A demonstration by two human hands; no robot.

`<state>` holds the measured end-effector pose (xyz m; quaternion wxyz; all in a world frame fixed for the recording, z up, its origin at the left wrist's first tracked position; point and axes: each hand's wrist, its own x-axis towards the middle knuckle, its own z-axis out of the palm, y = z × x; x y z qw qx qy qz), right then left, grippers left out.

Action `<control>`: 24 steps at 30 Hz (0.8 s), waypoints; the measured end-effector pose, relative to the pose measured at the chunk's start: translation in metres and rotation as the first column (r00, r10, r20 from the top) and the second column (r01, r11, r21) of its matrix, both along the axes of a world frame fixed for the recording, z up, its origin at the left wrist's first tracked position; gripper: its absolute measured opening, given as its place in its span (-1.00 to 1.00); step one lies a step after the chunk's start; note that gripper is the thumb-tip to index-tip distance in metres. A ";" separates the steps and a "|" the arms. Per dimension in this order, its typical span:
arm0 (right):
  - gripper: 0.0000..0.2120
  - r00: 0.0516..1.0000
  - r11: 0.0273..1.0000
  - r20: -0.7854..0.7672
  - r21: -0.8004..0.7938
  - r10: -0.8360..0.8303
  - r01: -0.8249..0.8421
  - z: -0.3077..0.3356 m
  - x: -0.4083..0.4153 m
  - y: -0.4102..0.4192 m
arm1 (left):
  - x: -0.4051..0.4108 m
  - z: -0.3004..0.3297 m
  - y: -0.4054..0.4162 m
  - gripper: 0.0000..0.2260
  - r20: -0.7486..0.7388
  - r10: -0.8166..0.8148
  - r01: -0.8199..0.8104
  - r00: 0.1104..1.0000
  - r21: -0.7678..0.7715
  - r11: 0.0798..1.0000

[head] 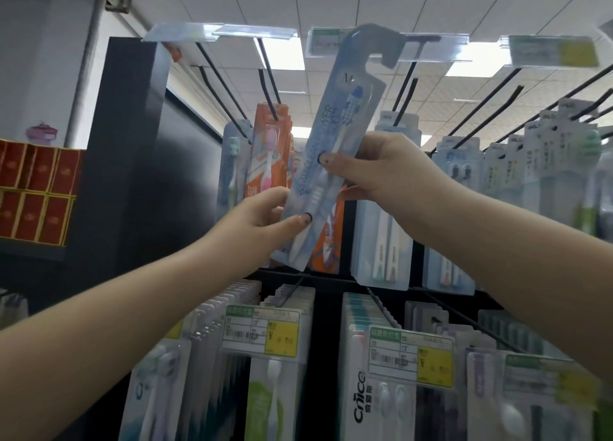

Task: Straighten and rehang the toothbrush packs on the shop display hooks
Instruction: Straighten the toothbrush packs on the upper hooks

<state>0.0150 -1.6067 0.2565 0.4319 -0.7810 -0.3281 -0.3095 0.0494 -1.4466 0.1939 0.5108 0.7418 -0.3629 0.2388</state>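
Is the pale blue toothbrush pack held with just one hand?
No: both the left hand and right hand grip the pale blue toothbrush pack.

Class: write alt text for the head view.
Both hands, left hand and right hand, hold a pale blue carded toothbrush pack tilted up toward black wire display hooks, its hanger cut-out not yet on one. Orange toothbrush packs hang behind.

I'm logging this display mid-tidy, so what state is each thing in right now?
Pale blue toothbrush pack: off its hook, tilted, held up by both hands.
Left hand: grips the pack's lower end.
Right hand: pinches its middle.
Orange pack: hanging on a hook.
Top hooks: several bare.
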 end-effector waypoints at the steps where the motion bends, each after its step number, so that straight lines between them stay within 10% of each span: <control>1: -0.92 1.000 1.000 -0.003 -0.003 0.008 -0.008 -0.001 -0.001 0.003 | -0.001 -0.002 0.001 -0.89 -0.017 -0.003 0.003 1.000 -0.014 1.000; 11: -0.78 1.000 0.990 0.013 -0.139 -0.006 0.007 -0.011 0.002 0.055 | 0.001 -0.022 0.015 -0.69 0.106 0.087 -0.054 0.991 -0.287 0.957; 22: -0.59 0.995 0.964 -0.059 -0.259 -0.084 0.066 -0.022 0.016 0.098 | 0.022 -0.013 0.055 -0.93 -0.107 0.319 -0.336 0.942 -0.362 0.870; 24: -0.58 0.993 0.963 -0.069 -0.261 -0.091 0.070 -0.021 0.016 0.096 | 0.029 -0.006 0.060 -0.64 -0.193 0.351 -0.398 0.916 -0.329 0.856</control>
